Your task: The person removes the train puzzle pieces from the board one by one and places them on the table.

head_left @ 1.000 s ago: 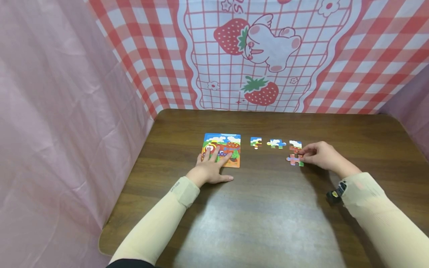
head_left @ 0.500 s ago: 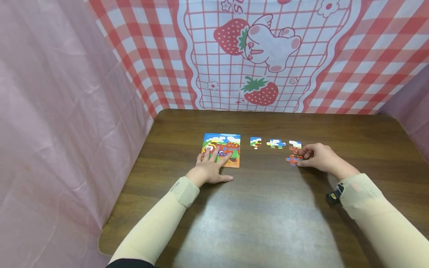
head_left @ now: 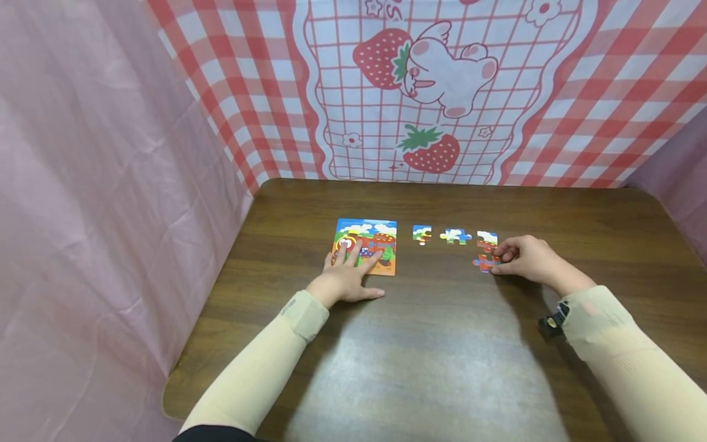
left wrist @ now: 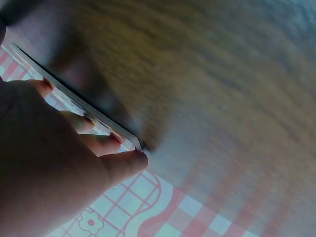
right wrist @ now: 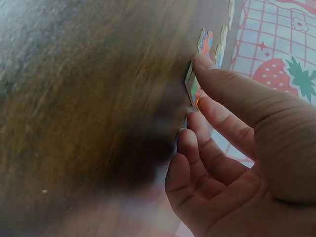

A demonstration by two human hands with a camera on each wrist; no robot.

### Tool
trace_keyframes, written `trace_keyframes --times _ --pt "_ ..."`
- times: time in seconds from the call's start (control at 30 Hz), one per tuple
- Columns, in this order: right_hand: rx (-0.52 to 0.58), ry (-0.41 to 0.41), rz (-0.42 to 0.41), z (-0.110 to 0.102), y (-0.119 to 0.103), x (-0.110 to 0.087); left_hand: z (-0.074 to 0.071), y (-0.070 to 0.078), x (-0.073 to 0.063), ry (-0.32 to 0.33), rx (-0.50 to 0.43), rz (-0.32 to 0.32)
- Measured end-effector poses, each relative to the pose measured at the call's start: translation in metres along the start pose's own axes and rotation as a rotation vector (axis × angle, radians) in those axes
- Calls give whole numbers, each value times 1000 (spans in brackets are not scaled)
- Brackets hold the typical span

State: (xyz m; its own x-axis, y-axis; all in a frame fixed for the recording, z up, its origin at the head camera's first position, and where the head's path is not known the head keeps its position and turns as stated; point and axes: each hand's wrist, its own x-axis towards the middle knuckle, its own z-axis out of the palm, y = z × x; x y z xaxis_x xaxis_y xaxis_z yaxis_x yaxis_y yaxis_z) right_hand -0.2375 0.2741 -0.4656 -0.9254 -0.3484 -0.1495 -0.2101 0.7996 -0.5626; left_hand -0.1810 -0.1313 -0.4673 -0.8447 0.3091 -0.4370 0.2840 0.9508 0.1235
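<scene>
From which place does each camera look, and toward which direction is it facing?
Head: worn on the head, facing forward and down at the table, picture card and puzzle pieces; both sleeves, the left hand and the right hand show.
Left wrist: worn there, facing along the left hand toward the card's edge; that hand shows.
Right wrist: worn there, facing the right hand, which shows pinching one piece.
Shared by head and right wrist: the right hand, the pinched piece, and the strawberry-print cloth.

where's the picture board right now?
In the head view, the picture board lies on the table, left of the row of puzzle pieces, partly covered by the left hand.
</scene>
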Motion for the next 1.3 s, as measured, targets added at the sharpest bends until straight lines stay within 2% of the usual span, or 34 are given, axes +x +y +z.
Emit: trace_keyframes --times 0.43,0.8,1.3 --pt "1 19 -5 3 6 0 -1 1 -1 -2 -7 -1" --pt "20 -1 5 0 -3 -5 1 0 -1 5 -15 0" --pt "22 14 -4 -3 -2 -4 1 -1 -2 20 -17 8"
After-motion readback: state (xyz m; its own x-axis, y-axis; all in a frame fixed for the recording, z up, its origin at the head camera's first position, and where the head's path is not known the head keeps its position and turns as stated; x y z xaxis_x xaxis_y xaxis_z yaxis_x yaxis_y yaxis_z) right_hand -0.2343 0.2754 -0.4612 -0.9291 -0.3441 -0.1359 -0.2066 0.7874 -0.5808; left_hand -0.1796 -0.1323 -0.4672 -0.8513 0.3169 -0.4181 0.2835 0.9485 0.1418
